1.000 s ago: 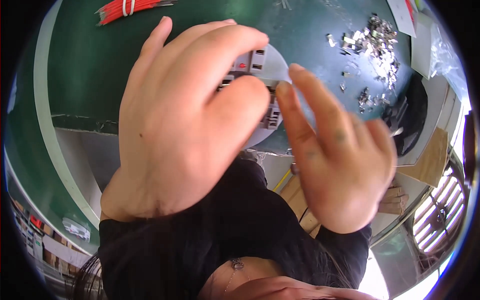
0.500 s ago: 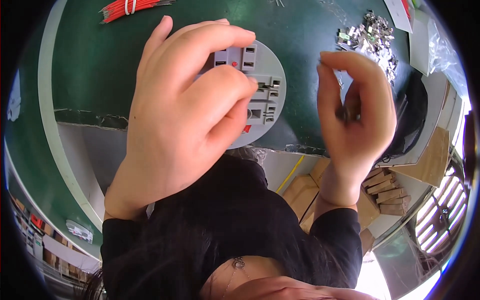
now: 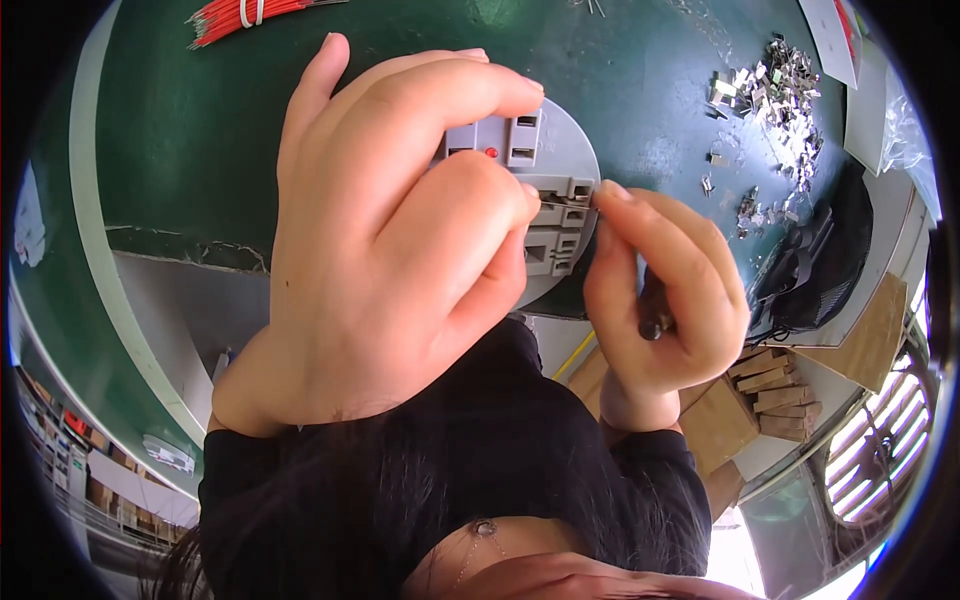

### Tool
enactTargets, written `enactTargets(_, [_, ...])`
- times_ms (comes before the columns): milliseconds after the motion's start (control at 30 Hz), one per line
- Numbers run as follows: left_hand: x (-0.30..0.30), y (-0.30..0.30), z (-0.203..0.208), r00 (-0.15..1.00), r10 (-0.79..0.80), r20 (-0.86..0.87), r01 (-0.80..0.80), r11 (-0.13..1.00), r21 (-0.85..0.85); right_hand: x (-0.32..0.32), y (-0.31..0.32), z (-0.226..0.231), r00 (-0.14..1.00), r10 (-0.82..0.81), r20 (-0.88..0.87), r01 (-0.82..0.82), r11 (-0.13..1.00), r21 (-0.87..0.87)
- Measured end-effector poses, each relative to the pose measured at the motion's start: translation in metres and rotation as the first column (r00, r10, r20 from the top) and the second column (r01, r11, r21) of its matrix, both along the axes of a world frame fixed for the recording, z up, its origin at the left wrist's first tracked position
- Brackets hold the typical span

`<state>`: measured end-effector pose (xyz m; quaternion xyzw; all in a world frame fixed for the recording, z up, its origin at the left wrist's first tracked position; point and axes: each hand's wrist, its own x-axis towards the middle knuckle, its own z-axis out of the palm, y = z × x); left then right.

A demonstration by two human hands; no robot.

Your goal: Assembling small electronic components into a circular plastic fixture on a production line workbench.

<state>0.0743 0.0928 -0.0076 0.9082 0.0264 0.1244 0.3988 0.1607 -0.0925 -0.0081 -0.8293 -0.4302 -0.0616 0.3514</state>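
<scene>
A round grey plastic fixture (image 3: 572, 130) with rectangular slotted blocks and a small red dot lies at the bench's near edge. My left hand (image 3: 385, 250) is curled over its left part, one fingertip at the upper block and another pressing beside a slot with a thin metal strip (image 3: 562, 204). At the fixture's right rim, my right hand (image 3: 680, 290) pinches finger and thumb together by that strip's end; whatever lies between the tips is too small to make out. Its curled fingers also hold a dark, rod-shaped tool (image 3: 655, 308), mostly hidden in the palm.
Small metal clips (image 3: 785, 100) lie in a loose heap at the right of the green bench (image 3: 200, 150). A bundle of red wires (image 3: 235, 18) is tied at the far left. A black mesh bag (image 3: 830, 260) sits at the right edge; cardboard boxes (image 3: 720, 420) stand below.
My right hand has come left and nearer to me, its pinched fingertips now at the fixture's rim. My left hand stays over the fixture; the whole view has shifted slightly.
</scene>
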Motion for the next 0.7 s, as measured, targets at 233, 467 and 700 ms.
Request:
enactTargets(233, [0.0, -0.002, -0.002, 1.0, 0.004, 0.018, -0.004, 1.0, -0.009, -0.017, -0.004, 0.009, 0.954, -0.17, -0.246, 0.18, 0.984, 0.018])
enactTargets(467, [0.001, 0.001, -0.005, 1.0, -0.011, 0.026, 0.012, 1.0, -0.01, -0.007, -0.004, 0.022, 0.938, -0.138, -0.317, 0.093, 0.984, -0.153])
enactTargets(700, [-0.001, -0.002, -0.002, 1.0, -0.015, 0.02, 0.014, 1.0, 0.01, -0.007, -0.003, 0.011, 0.9, -0.17, -0.403, 0.175, 0.984, -0.024])
